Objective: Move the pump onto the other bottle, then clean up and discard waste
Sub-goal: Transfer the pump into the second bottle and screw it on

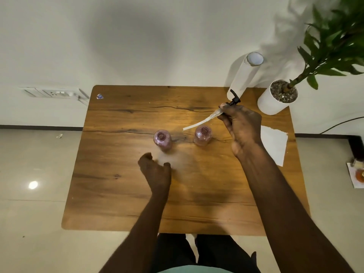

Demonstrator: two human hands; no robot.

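Two open bottles point(162, 139), pump point(234, 99) collar hidden in right hand point(241, 127)

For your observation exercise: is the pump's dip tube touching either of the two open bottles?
Apart. In the head view the dip tube, held up by the right hand, ends between the left bottle and right bottle, with bare table showing around its tip.

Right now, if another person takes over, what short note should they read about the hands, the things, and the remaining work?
Right hand grips the black pump with clear dip tube, lifted above the table.
Left hand holds nothing, fingers loosely curled, near the left pink plastic bottle.
Both pink bottles, left and right, stand open on the wooden table.
Done: pump is off.
Left: fit pump on the other bottle, wipe with the white paper sheet, discard waste.
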